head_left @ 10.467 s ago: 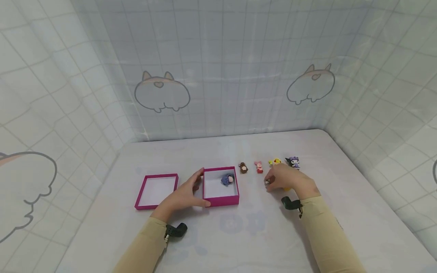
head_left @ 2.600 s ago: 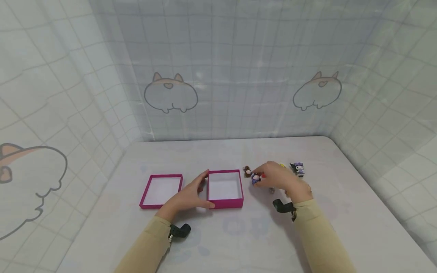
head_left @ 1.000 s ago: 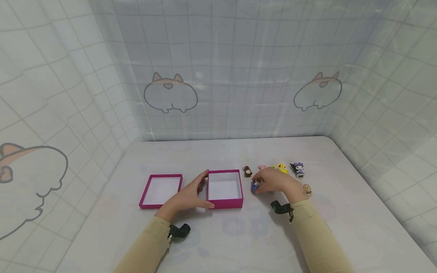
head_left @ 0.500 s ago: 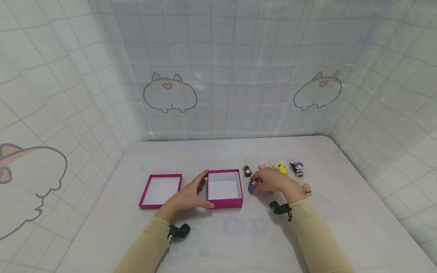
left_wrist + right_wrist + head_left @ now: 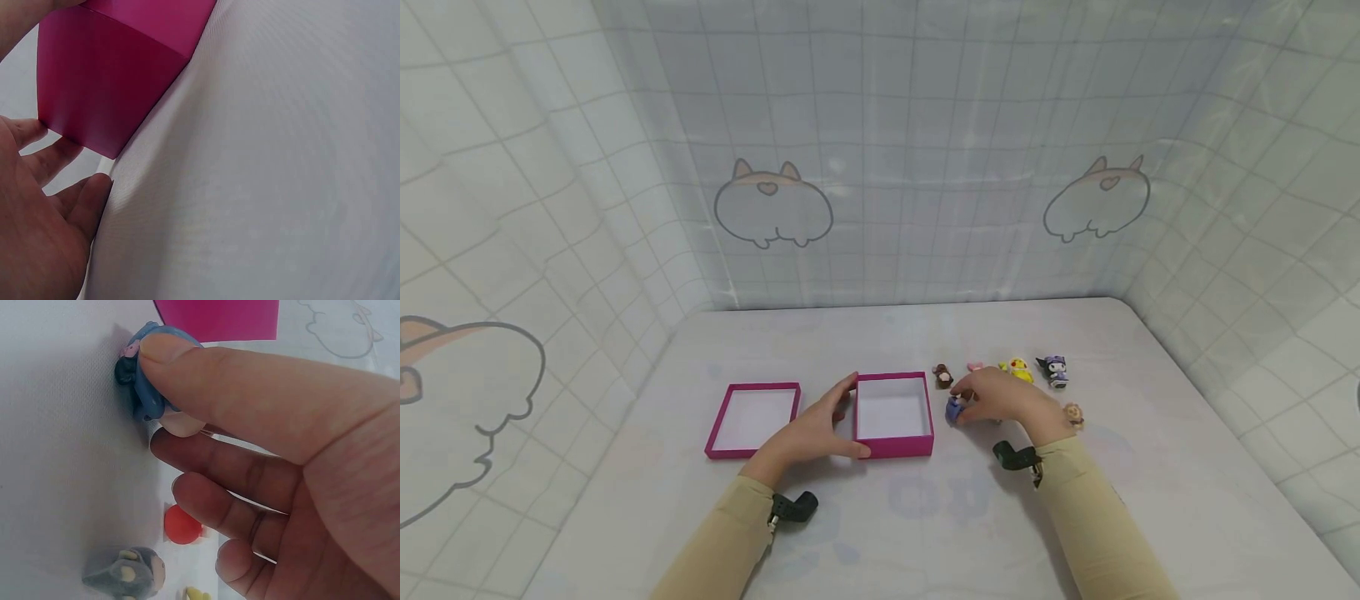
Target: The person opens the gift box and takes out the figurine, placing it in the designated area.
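Observation:
My left hand (image 5: 811,432) holds the left side of a magenta box (image 5: 895,448), thumb at its front corner and fingers at the back one. The box is open at the top, and its white inside shows nothing in it. In the left wrist view, fingertips touch the magenta wall (image 5: 106,81). Right of the box, my right hand (image 5: 1000,396) pinches a small blue donkey figurine (image 5: 954,409) between thumb and index finger, low over the white cloth. The right wrist view shows the figurine's blue body (image 5: 148,397) partly behind the thumb; the other fingers are loosely bent.
A shallow magenta-rimmed lid (image 5: 730,455) lies left of the box. Figurines stand around my right hand: brown monkey (image 5: 943,377), pink one (image 5: 975,367), yellow one (image 5: 1019,370), black-and-purple one (image 5: 1055,372), lion (image 5: 1073,415) and a grey one (image 5: 128,575).
The blue donkey lay inside the box at first; my right hand has since taken it out, lowered it right of the box and shifted it slightly left. My left hand stays on the box.

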### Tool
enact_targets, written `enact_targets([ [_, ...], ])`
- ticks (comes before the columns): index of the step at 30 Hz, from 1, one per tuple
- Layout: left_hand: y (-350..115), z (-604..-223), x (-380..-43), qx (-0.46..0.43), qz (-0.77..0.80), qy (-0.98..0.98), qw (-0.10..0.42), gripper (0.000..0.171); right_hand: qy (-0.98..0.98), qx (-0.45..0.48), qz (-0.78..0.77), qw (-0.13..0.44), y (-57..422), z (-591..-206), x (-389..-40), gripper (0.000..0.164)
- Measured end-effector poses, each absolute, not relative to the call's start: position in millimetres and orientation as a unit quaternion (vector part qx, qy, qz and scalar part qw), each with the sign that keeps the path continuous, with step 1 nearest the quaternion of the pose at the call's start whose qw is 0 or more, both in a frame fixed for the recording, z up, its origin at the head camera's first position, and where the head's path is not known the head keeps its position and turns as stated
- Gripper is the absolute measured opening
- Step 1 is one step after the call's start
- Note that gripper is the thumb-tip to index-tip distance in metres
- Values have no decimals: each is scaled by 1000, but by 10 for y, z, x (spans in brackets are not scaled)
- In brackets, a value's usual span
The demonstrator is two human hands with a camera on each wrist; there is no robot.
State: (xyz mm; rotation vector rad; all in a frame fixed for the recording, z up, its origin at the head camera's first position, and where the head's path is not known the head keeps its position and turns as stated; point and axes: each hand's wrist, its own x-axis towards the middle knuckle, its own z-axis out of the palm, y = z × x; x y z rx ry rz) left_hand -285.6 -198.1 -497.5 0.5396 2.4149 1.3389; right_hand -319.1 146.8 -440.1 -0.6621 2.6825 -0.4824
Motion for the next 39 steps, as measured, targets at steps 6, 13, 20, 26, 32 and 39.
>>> enact_targets([
  [6,-1979,-4987,-2857,190,471,846,162,125,943,-226,-173,173,1467,-4399,-3189,43],
  [13,-1972,-4993,-2859,193,471,846,160,125,942,-226,-176,177,1477,-4405,-3188,44],
  [20,-1968,-4993,-2857,195,474,843,161,126,943,-227,-171,175,1484,-4406,-3186,44],
  [26,-1968,-4991,-2854,195,475,843,161,127,943,-220,-172,180,1493,-4403,-3184,45],
  [32,-1973,-4984,-2853,191,473,845,160,127,943,-219,-176,179,1497,-4362,-3170,47],
  [39,-1969,-4980,-2848,189,473,845,163,127,943,-222,-173,175,1513,-4356,-3181,46],
])
